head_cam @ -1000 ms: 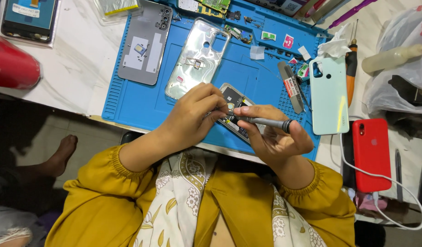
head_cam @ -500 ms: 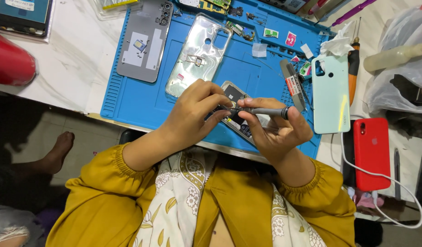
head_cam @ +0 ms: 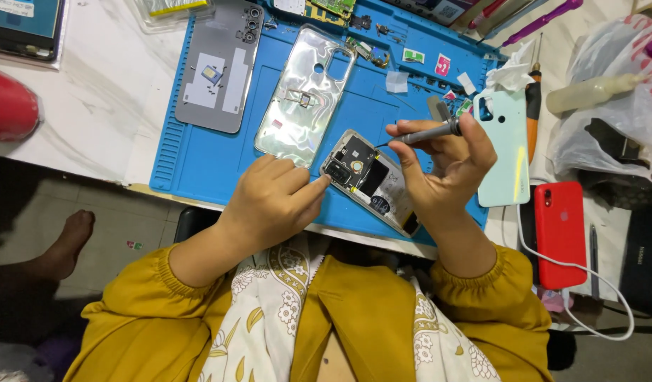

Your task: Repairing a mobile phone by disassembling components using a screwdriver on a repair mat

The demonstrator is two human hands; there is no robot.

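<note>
The opened phone (head_cam: pixel 372 180) lies on the near edge of the blue mat (head_cam: pixel 199 155). The left hand (head_cam: pixel 273 201) presses its corner with curled fingers; the right hand (head_cam: pixel 446 159) pinches a grey screwdriver (head_cam: pixel 425 132). If the tip slips, it can scratch the exposed board.

One view only: a head-worn camera looks steeply down from above the person's chest. The near edge of the frame holds the yellow sleeves (head_cam: pixel 474 311) and the patterned garment front; the far edge holds the back of the tabletop (head_cam: pixel 85 106). The lens sits close to the work: both hands and the blue work mat (head_cam: pixel 199 159) fill the centre of the frame. The tabletop edge runs slightly tilted, lower at the right. At the left, the view passes the tabletop edge down to the floor (head_cam: pixel 121 219). No second view overlaps this one.
</note>
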